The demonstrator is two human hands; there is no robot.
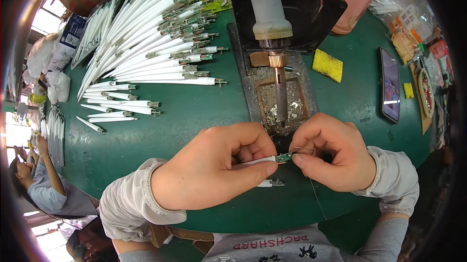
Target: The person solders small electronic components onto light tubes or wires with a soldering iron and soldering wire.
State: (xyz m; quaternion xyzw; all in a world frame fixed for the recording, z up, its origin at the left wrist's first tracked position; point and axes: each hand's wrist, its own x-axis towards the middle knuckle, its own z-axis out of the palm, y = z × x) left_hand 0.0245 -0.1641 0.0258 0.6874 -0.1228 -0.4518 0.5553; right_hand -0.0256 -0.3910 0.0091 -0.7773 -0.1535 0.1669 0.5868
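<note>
My left hand (204, 169) is closed around a slim white tube (258, 161), pinching it between thumb and fingers. From the tube's right end sticks a small green circuit board (284, 157). Close against that board, my right hand (335, 157) pinches a thin metal wire (318, 196), which loops at the fingers and trails down toward the table's near edge. Whether the wire touches the board is too small to tell. Just below my left fingers lies another white tube (267, 183) with a metal end, partly hidden. A mounted soldering iron (280, 94) points tip-down just beyond both hands.
Under the iron's tip is a tray (258, 97) with metal scraps. A yellow sponge (327, 65) and a smartphone (389, 87) lie to the right. Many white tubes (146, 33) are fanned out at the far left. A co-worker (46, 184) sits beyond the left edge.
</note>
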